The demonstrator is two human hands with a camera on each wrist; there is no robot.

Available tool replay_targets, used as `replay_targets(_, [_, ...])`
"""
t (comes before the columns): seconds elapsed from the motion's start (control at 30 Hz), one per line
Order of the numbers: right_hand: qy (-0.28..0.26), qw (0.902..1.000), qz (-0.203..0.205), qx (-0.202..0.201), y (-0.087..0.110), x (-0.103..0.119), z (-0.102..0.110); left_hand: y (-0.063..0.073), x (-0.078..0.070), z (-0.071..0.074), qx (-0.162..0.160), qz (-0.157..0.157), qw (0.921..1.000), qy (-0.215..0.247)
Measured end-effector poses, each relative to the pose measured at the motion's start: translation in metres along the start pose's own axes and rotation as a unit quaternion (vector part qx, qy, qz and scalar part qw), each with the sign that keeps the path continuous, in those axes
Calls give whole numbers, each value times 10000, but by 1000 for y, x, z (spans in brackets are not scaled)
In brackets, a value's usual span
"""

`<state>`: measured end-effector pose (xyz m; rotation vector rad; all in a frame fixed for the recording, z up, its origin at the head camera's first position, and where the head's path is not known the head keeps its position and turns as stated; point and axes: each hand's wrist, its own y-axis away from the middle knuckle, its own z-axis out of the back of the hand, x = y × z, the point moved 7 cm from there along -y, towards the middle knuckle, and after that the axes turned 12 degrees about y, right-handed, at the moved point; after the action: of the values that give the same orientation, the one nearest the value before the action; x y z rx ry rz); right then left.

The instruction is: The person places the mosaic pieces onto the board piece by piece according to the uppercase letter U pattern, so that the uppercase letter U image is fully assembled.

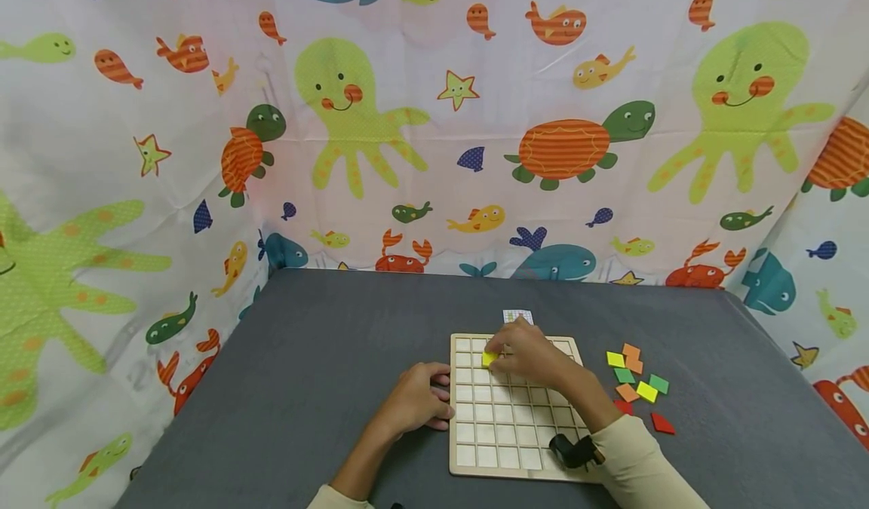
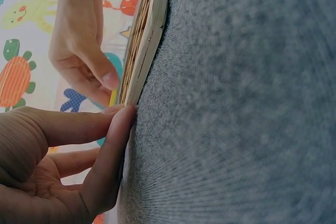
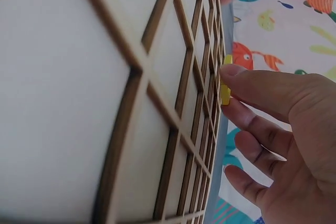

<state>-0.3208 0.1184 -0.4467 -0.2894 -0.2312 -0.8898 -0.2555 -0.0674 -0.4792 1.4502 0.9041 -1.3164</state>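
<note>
the yellow tile (image 1: 487, 360) is at the board's (image 1: 502, 415) far left part, clamped in the right hand's (image 1: 526, 354) grip: thumb and a fingertip pinch it from two sides, which seems to keep it roughly level with the cells; whether it touches them is hard to tell. the other fingers bend loosely away from the board, probably so they do not get in the way. the left hand (image 1: 417, 397) has its fingertips against the board's left edge, likely to stop it sliding; whether that grip pinches the rim or only rests there, i cannot tell. the board lies flat on the desk (image 1: 339, 343), where both arms reach it easily. loose tiles (image 1: 647, 392) in red, orange, green and yellow lie to its right, on the right hand's side, handy for picking. just past the far rim is a small card (image 1: 517, 315), partly hidden by the right hand, perhaps put there to be glanced at. a sea-animal cloth (image 1: 434, 245) hangs behind and at both sides, perhaps as a screen
</note>
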Motion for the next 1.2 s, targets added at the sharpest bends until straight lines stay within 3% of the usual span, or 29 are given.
replay_targets(0.67, [404, 9991, -149, 34, -14, 3, -10, 1, -2, 0, -5, -11, 10000, -41])
replay_targets(1.2, [212, 9994, -226, 146, -13, 5, -9, 1, -3, 0, 6, -9, 10000, 4])
